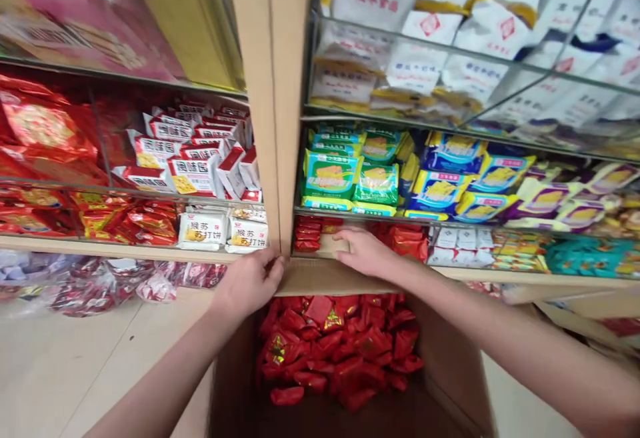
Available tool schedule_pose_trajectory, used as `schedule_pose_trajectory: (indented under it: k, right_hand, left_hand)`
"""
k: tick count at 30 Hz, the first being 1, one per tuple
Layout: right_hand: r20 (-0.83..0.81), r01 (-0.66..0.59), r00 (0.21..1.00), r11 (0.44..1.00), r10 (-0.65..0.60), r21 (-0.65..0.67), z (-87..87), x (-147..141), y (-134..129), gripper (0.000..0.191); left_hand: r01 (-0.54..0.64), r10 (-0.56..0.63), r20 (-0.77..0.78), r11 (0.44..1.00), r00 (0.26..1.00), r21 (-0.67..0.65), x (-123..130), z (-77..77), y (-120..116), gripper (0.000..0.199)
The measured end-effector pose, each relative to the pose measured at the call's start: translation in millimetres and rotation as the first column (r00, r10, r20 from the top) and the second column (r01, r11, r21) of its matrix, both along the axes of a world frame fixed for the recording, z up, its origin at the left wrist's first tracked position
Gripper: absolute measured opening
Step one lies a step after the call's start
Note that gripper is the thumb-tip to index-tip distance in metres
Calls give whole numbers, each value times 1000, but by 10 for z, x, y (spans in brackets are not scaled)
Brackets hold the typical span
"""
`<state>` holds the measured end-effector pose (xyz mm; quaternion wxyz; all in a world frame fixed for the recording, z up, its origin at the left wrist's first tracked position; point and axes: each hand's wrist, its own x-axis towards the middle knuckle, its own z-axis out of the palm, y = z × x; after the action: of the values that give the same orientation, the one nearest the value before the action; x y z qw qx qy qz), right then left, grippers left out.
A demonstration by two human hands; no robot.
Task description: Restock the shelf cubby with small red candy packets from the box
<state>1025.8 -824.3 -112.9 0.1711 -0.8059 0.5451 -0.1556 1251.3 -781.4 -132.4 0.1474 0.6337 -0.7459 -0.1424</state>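
A cardboard box (450, 365) stands below the shelves, with many small red-wrapped packets (345, 351) heaped inside. Its far flap (320, 278) leans against the lowest shelf edge. My left hand (250, 281) is closed at the left corner of that flap, beside the wooden upright; its fingertips are partly hidden. My right hand (367, 251) reaches over the flap into a bottom-shelf compartment (327, 246), thumb and fingers apart, holding nothing I can see. Red packets (307, 235) are stacked at that compartment's left side, and more red packets (410, 241) lie just past my right hand.
A wooden upright (277, 105) divides the shelving. Glass-fronted compartments hold green packs (333, 175), blue packs (443, 188), white bags (425, 51) and white-red packets (195, 171). Plastic-wrapped goods (90, 288) lie on the floor at left; another carton (575, 321) is at right.
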Motion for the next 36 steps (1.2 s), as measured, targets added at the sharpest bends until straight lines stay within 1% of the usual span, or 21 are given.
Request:
schedule_pose_trajectory:
  k: [2,4,5,6,8,10,12,14,17,19,21,23,24,25,26,28,30,31,33,34,36]
  right_hand:
    - [15,-205,978,973,208,-109,101,-140,516,22]
    - [-45,-374,928,923,371,-90,-22,-285,988,22]
    - [-83,-343,938,938,338,-59,-176,-358,1168,24]
    - [-111,-260,961,965,254,-36,-379,-428,1297,26]
    - [-138,-19,990,999,25,43,-848,-548,1405,42]
    - [-129,189,977,974,-173,123,-1255,-622,1375,52]
    - [-86,298,954,942,-288,154,-1493,-644,1318,49]
    - [-34,309,951,939,-308,150,-1560,-632,1299,36]
    - [23,250,967,957,-255,145,-1470,-620,1335,15]
    - [58,215,973,967,-225,135,-1334,-626,1364,10]
    - [176,200,959,971,-221,128,-1139,-617,1393,7]
    - [396,204,883,966,-251,159,-894,-568,1434,6]
    - [516,204,811,960,-276,192,-766,-524,1458,9]
    - [620,202,723,951,-305,232,-645,-469,1482,13]
    - [696,198,636,942,-333,271,-541,-406,1502,18]
    - [788,193,481,923,-385,333,-404,-271,1532,26]
    - [830,217,363,905,-424,367,-372,-148,1549,29]
    - [842,231,322,898,-433,374,-386,-100,1554,27]
    - [850,269,270,883,-452,385,-447,-34,1561,26]
    - [846,293,267,875,-461,384,-482,-16,1562,29]
    - [824,357,307,860,-476,365,-548,-2,1560,34]
  left_hand:
    - [-12,12,5,1000,1000,8,-22,5,-5,30]
    - [-31,31,17,999,999,13,-53,22,-8,31]
    - [-44,44,25,999,999,12,-70,34,-8,32]
    - [-59,59,35,998,998,9,-88,45,-8,32]
    - [-85,85,53,996,995,-2,-121,61,-3,31]
    - [-89,90,62,996,994,-16,-141,61,6,30]
    - [-78,79,61,997,995,-30,-141,51,12,29]
    - [-51,53,49,998,997,-48,-117,44,13,28]
    - [-2,3,12,995,1000,-101,-58,71,25,29]
    - [29,-34,-27,985,999,-173,-47,105,81,28]
    - [81,-98,-57,965,994,-250,-108,122,207,25]
    - [147,-186,-114,947,976,-287,-269,99,399,24]
    - [172,-224,-158,942,962,-287,-384,71,510,26]
    - [172,-247,-306,952,920,-252,-514,36,622,30]
    - [160,-216,-460,975,861,-157,-652,-4,727,36]
    - [152,-78,-730,988,679,36,-915,-85,899,29]
    - [108,48,-811,985,583,136,-1114,-152,1003,30]
    - [76,95,-824,983,559,165,-1181,-176,1033,34]
    - [16,167,-835,978,525,206,-1251,-200,1062,41]
    - [2,211,-842,970,496,244,-1261,-204,1068,44]
    - [23,288,-855,944,431,330,-1252,-208,1075,47]
